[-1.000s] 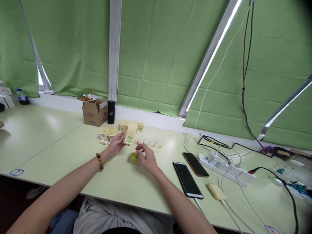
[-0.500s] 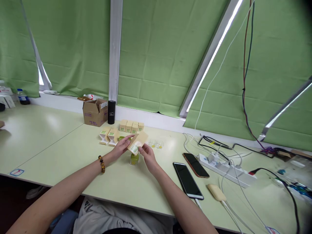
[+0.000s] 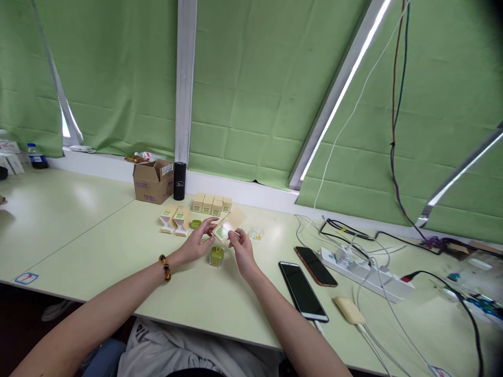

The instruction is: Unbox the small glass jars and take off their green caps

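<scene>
My right hand [image 3: 242,251] pinches a cream-coloured small carton [image 3: 226,228] with a green label, thumb on its front face. The carton is tilted above the table. Beside its left edge is my left hand [image 3: 198,241], thumb and fingers spread apart; whether a fingertip touches the carton is hard to see. Right below, a small green-lidded jar [image 3: 216,256] stands on the table. Behind my left hand lies a green lid-like piece [image 3: 195,224]. Clear plastic pieces with yellow spots [image 3: 256,233] lie to the right of the carton.
Two opened cream cartons [image 3: 181,220] and a row of closed cartons [image 3: 212,204] stand further back. Behind them are a cardboard box [image 3: 153,181] and a black cylinder [image 3: 179,181]. Two phones [image 3: 303,291], a power strip [image 3: 365,273] and cables occupy the right side.
The carton has moved slightly up and right in my right hand, uncovering the jar's green lid. My left hand has loosened from the carton, its thumb now apart.
</scene>
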{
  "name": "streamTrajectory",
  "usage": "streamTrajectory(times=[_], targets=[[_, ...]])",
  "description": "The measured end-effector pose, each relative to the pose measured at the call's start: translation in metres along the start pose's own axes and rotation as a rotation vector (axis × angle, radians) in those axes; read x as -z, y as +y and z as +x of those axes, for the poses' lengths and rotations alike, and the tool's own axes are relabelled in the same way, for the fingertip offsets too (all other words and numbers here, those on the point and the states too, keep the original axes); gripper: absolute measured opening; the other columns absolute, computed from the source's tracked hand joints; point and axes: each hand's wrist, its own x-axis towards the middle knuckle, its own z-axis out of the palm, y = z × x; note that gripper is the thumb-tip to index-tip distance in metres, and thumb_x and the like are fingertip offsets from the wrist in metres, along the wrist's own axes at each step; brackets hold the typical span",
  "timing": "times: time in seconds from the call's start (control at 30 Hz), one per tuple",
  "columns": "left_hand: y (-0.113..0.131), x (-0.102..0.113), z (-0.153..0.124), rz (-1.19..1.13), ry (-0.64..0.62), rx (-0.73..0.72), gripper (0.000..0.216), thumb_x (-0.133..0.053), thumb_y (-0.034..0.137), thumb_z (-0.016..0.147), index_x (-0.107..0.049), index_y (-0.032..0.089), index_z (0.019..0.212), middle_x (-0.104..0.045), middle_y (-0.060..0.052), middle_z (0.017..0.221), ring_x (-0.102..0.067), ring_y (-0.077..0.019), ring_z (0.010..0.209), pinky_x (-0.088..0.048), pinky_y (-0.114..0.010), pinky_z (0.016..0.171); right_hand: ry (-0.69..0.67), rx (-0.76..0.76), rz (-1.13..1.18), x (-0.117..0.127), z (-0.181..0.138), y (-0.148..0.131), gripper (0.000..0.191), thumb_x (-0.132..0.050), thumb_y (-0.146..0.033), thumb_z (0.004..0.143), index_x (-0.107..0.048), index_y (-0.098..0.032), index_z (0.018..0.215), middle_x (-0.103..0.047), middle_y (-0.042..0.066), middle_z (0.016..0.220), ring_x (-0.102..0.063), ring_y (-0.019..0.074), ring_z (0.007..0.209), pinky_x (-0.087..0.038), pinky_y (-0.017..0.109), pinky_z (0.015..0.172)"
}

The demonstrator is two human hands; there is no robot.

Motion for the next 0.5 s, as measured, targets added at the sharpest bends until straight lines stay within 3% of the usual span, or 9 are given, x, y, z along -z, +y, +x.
streamTrajectory(times=[0.2,0.5], targets=[[0.0028,-0.0016,-0.0002,0.052,-0.001,0.007,0.059,-0.062,0.038,0.101,-0.038,0.027,0.153,-0.066,-0.013,0.129,-0.062,-0.0269,0.122,-0.048,-0.044,0.106,-0.017,0.011,-0.036,-0.0042,-0.0031,-0.0044,0.053,-0.081,-0.061,0.077,-0.062,-0.022,0.108,-0.079,0.007,0.098,-0.07,0.0228,0.089,-0.049,0.033,0.075],[-0.0004,-0.002,0.0001,0.019,-0.01,-0.003,0.059,-0.064,0.04,0.1,-0.038,0.028,0.152,-0.062,-0.013,0.136,-0.057,-0.0277,0.13,-0.044,-0.045,0.111,-0.058,0.01,-0.044,-0.0036,-0.003,-0.0006,0.059,-0.081,-0.062,0.079,-0.056,-0.023,0.116,-0.081,0.009,0.102,-0.074,0.027,0.097,-0.054,0.039,0.086]])
